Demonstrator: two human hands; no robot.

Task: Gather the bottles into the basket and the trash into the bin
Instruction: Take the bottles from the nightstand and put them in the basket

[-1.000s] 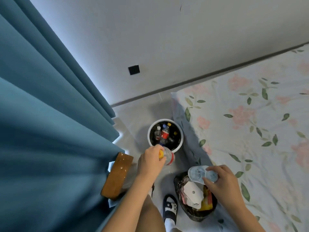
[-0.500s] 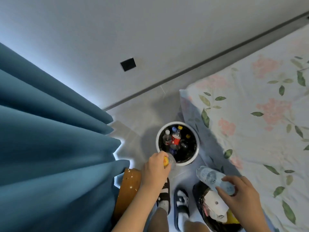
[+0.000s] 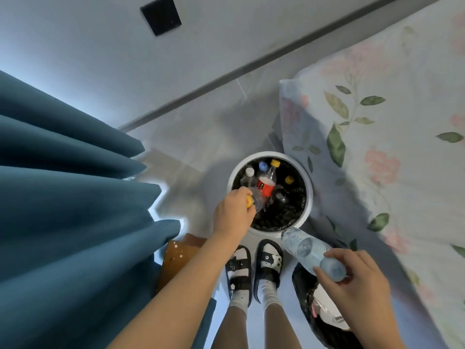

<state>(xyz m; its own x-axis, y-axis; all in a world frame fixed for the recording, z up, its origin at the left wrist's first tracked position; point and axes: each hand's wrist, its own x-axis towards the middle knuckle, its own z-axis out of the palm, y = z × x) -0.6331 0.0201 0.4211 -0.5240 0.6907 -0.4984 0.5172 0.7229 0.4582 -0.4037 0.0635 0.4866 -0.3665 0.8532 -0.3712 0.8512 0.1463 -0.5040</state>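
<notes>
Already our left hand (image 3: 232, 212) is closed around the neck of a clear plastic bottle with a yellow cap (image 3: 254, 201), holding it over the near rim of the white-rimmed round basket (image 3: 310, 195). Our right hand (image 3: 359, 285) is wrapped around the base end of a second clear bottle with a pale blue label (image 3: 308, 249), which lies tilted between the basket and the dark bin (image 3: 302, 295) below our wrist. Both bottles look empty, so we judge them light, thin-walled and easy to dent; the smooth plastic may slip, and the neck or ribbed base seems the surest place to hold. Inside the basket's dark lining stand more bottles: a red-labelled bottle (image 3: 266, 186) with a yellow cap, others with white and blue caps. The bin holds crumpled paper and wrappers. Beside us hang a teal curtain (image 3: 70, 197) and a floral bedsheet (image 3: 377, 147).
</notes>
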